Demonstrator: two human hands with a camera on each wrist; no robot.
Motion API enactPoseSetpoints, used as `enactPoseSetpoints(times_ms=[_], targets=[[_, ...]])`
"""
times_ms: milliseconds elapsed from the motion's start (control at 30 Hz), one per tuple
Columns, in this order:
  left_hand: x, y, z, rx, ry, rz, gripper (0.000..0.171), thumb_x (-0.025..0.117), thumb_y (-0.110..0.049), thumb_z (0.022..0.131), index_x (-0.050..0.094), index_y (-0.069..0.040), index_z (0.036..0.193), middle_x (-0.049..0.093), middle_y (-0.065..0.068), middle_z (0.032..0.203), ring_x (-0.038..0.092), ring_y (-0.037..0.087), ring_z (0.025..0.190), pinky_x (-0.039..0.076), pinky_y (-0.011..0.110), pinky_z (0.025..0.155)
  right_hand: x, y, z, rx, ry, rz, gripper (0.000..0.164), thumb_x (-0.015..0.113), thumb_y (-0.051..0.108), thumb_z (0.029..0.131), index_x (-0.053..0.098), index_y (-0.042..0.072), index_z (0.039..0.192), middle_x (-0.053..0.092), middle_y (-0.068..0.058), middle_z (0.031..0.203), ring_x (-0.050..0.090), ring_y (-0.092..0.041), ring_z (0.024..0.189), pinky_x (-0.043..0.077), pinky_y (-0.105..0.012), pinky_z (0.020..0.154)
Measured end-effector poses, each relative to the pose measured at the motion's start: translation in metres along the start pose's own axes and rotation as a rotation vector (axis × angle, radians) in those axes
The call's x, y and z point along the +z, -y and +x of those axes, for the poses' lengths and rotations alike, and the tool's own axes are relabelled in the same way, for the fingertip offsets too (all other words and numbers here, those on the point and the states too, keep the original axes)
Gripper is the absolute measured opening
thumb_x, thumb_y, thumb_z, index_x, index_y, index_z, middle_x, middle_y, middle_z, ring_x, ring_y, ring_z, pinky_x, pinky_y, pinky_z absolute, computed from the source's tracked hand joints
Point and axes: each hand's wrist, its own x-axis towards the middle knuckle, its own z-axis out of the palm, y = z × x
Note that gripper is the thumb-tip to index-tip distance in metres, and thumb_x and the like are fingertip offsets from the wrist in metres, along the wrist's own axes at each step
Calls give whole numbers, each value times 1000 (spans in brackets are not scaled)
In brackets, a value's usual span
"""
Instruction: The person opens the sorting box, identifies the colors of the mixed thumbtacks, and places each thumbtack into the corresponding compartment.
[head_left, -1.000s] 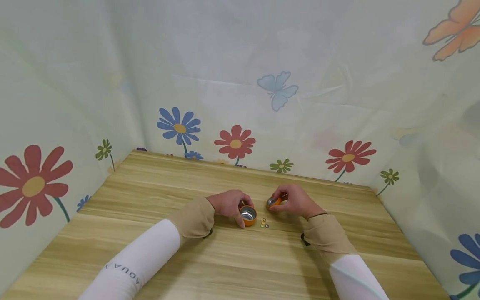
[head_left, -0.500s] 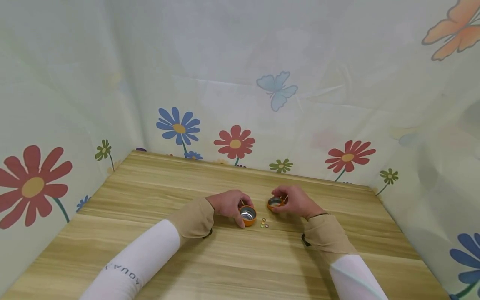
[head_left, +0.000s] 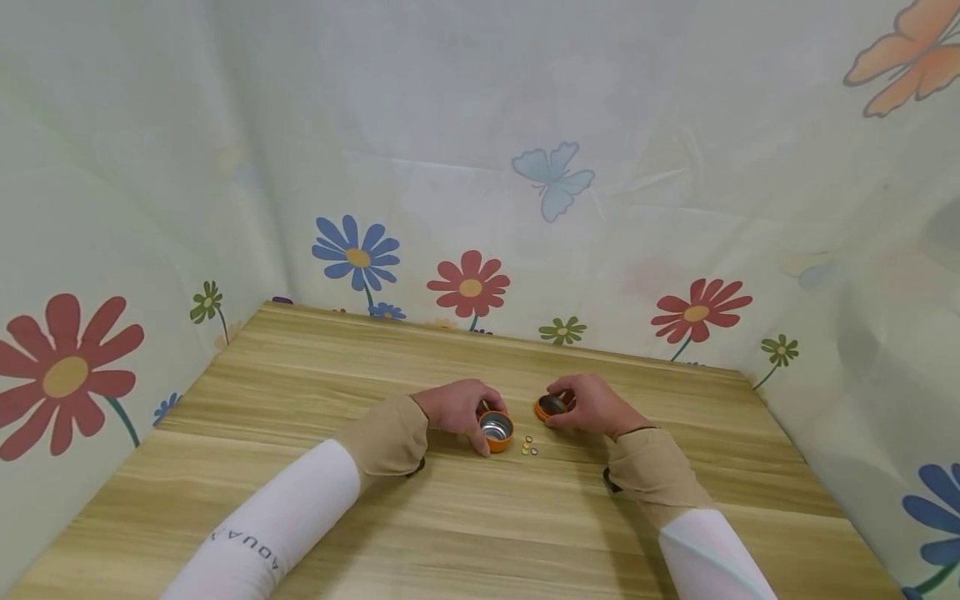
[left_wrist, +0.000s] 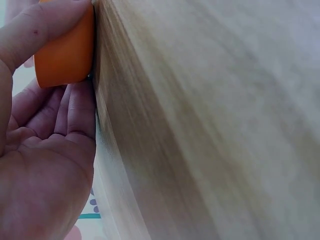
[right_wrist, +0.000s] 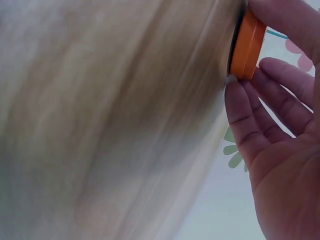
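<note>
My left hand grips a small round orange container with a shiny metal inside. It stands upright on the table with its mouth facing up. In the left wrist view the thumb lies along the orange wall, and the fingers come round from the other side. My right hand holds a shallower orange lid between thumb and fingers, its dark hollow side up. The right wrist view shows the lid's orange rim down against the tabletop. Between the two pieces lie several tiny coloured rings.
The wood-grain table reaches back to a pale curtain printed with flowers and butterflies. That cloth also hangs along the left and right sides. Free tabletop stretches in front of and beside both hands.
The lid in my right hand has gone from tilted to lying flat on the table, hollow side up. My left hand and the container have stayed in place.
</note>
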Motion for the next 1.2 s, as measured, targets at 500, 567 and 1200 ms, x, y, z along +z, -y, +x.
enactPoseSetpoints(times_ms=[500,567,1200], targets=[[1,-2,-2,1,4,-20,51,90,-13,60,61,-17,103,60,-9,94,58,8,84,47,22,74,3,0,0,-24,7,-47,46,82,24,74,63,2,109,62,-6,95,59,-18,79,49,-30,66],[1,-2,-1,2,4,-22,51,89,-13,60,61,-17,103,60,-9,94,58,8,84,47,22,74,3,2,1,-15,10,-66,46,82,25,74,63,2,109,61,-5,95,59,-17,79,49,-29,66],[0,-1,-2,2,14,-34,51,89,-15,61,61,-18,103,61,-10,94,58,8,85,47,22,76,-2,37,5,-221,-22,-214,14,77,16,76,70,12,87,58,1,83,51,-11,70,46,-29,64]])
